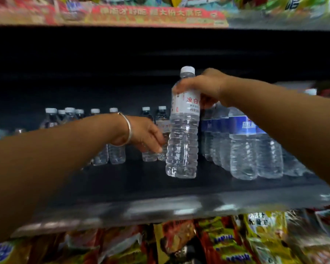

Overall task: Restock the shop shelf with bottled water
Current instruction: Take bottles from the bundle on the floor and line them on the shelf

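Dim dark shelving (pixel 160 187), snack packets (pixel 227 242) below

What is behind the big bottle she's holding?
Behind the big bottle, small bottles stand on the shelf. It hides part of them.

A red banner (pixel 122 15) with yellow and white Chinese lettering runs along the edge of the upper shelf, and above it sit blurred, brightly coloured packets (pixel 274 4) in green, yellow and red. Below the dark middle shelf, snack bags (pixel 223 242) crowd the lowest level: red and yellow ones with blue print near the middle, a yellow bag (pixel 265 221) with dark characters to the right, and a blue-printed bag (pixel 0 252) at the far left. A thin silver bangle (pixel 127 128) circles the wrist on the left.
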`<act>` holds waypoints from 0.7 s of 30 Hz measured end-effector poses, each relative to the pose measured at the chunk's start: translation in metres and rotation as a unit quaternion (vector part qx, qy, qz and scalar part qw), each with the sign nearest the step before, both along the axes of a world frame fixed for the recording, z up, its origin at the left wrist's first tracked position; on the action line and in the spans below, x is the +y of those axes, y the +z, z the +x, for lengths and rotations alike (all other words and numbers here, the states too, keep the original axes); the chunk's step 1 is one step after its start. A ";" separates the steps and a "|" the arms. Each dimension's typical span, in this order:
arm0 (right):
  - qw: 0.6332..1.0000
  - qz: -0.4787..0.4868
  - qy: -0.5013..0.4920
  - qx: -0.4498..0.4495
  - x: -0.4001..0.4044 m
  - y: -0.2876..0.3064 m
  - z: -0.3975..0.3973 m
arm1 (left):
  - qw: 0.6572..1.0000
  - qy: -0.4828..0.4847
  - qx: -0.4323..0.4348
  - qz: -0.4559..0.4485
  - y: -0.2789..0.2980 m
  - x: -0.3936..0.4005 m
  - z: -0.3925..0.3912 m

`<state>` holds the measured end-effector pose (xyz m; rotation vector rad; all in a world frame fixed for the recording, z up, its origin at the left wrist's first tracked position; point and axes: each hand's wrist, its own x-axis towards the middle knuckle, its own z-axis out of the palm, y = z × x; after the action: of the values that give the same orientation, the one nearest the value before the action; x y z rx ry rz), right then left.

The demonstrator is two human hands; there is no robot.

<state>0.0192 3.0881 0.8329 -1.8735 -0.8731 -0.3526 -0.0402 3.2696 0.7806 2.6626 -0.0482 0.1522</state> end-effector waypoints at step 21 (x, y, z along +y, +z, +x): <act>0.980 -0.101 -0.162 -0.047 0.196 -0.030 0.134 | 0.994 0.072 -0.050 0.071 -0.069 0.117 0.119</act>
<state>0.1534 3.2836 0.8034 -2.2090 -0.6830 -0.5745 0.0788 3.3868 0.7117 2.7974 0.1050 0.3416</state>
